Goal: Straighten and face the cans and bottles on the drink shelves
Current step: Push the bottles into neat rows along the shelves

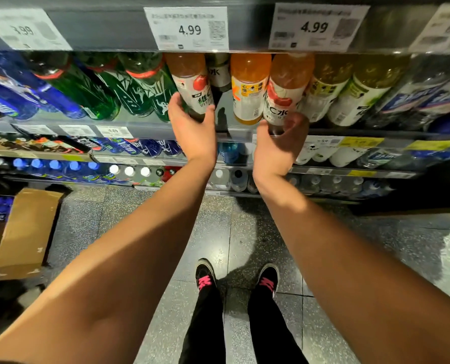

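Your left hand [192, 127] grips the lower part of a peach-coloured bottle [191, 80] with a white label and a red fruit picture; the thumb lies on one side and the fingers curl round the other. Your right hand [281, 143] holds a second bottle of the same kind [284, 88] from below, with the fingers wrapped round its base. Both bottles stand on the drink shelf [145, 128] directly under the two price tags [189, 28] that read 4.99.

Between the two bottles you hold stands an orange bottle [248, 88], just beside the one in your right hand. Behind the gap, deeper in the shelf, a dark bottle [218, 72] shows. To the left of your left hand are green bottles [108, 85] with red rings, and further left blue bottles [21, 93]. To the right of your right hand stand yellow-green bottles [349, 93].

The shelves below carry more bottles; their caps [129, 170] show from above. A brown cardboard box [27, 232] lies on the floor at the left. Your black shoes with pink laces [205, 277] stand on the speckled tiles.
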